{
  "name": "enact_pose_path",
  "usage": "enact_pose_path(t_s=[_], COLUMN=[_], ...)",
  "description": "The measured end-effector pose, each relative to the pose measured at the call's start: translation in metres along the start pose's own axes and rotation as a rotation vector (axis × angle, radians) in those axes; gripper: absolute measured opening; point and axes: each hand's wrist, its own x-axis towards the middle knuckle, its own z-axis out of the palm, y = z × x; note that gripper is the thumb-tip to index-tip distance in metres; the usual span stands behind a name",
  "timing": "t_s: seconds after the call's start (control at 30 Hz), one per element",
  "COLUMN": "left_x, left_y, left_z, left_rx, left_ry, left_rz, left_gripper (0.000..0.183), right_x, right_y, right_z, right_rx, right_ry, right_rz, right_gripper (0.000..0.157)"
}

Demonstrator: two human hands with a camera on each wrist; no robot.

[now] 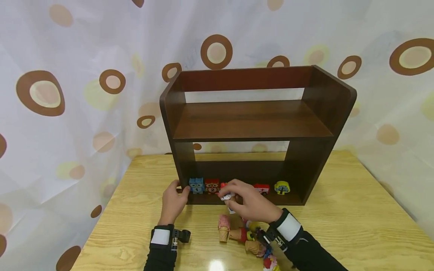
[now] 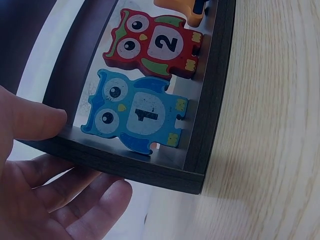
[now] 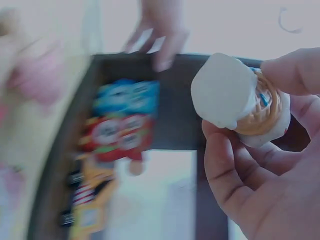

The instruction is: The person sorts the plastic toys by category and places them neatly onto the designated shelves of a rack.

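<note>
My left hand (image 1: 172, 203) holds the lower left side panel of a dark brown wooden shelf (image 2: 135, 172), thumb inside and fingers outside. Beside the thumb stand a blue owl block (image 2: 132, 110) marked 1 and a red owl block (image 2: 155, 45) marked 2. In front of the lower shelf, my right hand (image 1: 252, 203) pinches a small white-and-tan toy (image 3: 222, 92) between thumb and fingers; its exact kind is unclear. An orange block (image 3: 92, 195) beside the red owl is partly hidden by the right hand in the head view.
A red block with a white cross (image 1: 262, 188) and a yellow-green block (image 1: 282, 187) stand further right on the lower shelf. On the wooden table (image 1: 356, 210) lie a pink ice cream cone toy (image 1: 223, 227) and several other small toys, partly behind the right wrist.
</note>
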Motion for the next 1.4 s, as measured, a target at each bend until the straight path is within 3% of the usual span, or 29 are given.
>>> enact_pose_path(t_s=[0.13,0.4,0.63,0.83,1.0,1.4], left_x=[0.0,0.002,0.001,0.001,0.0,-0.002], left_y=[-0.001,-0.002,-0.001,-0.004,-0.005,-0.002], left_z=[0.0,0.001,-0.001,0.001,0.002,0.007], left_rx=[0.006,0.01,0.01,0.003,-0.012,-0.002], left_ry=[0.001,-0.004,0.01,0.029,0.028,0.048], left_rz=[-0.001,-0.007,0.017,0.037,0.026,0.047], left_gripper=[0.036,0.035,0.032,0.028,0.028,0.026], right_x=[0.01,0.033,0.068,0.1,0.12,0.163], right_y=[-0.025,-0.073,-0.087,-0.085,-0.085,-0.085], right_z=[-0.012,-0.043,-0.073,-0.096,-0.103,-0.121], right_rx=[-0.001,-0.029,-0.099,-0.149,-0.159,-0.235], right_ry=[0.07,0.177,0.297,0.349,0.385,0.361], right_rz=[-0.104,-0.199,-0.277,-0.259,-0.202,-0.112], right_gripper=[0.023,0.028,0.026,0.024,0.023,0.021])
